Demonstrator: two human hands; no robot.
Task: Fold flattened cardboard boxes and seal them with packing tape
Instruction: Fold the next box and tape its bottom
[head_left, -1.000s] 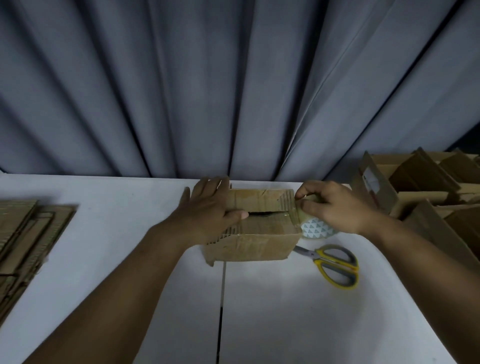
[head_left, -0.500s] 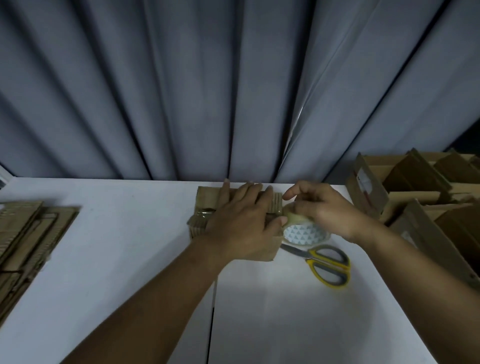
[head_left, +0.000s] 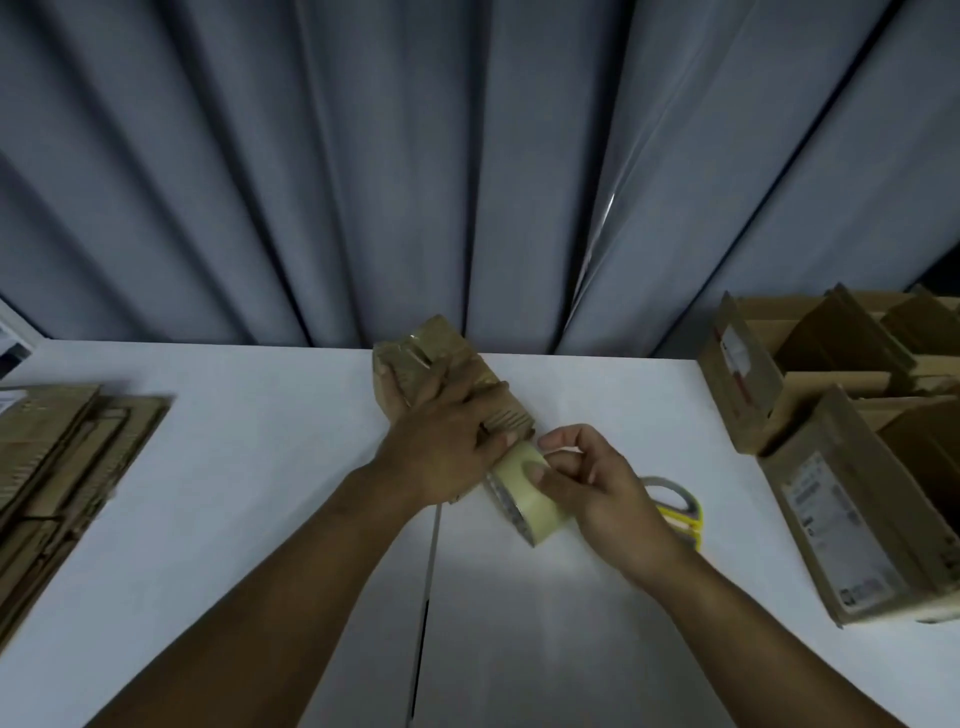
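A small folded cardboard box (head_left: 436, 358) lies at an angle on the white table (head_left: 234, 467), near the curtain. My left hand (head_left: 441, 447) lies over the box with its fingers wrapped over the far end and the thumb on the near end. Right at the box's near end is a roll of pale packing tape (head_left: 524, 493), which my right hand (head_left: 597, 483) holds with the thumb on the roll and the fingers curled round it. Tape glints on the box's far end.
Yellow-handled scissors (head_left: 675, 506) lie just right of my right hand, partly hidden. A stack of flattened cardboard (head_left: 57, 457) sits at the left edge. Several open, folded boxes (head_left: 841, 447) stand at the right. A grey curtain hangs behind the table.
The box has turned from square-on to diagonal. My left hand slid across its top, and my right hand brought the tape roll down to the box's near end.
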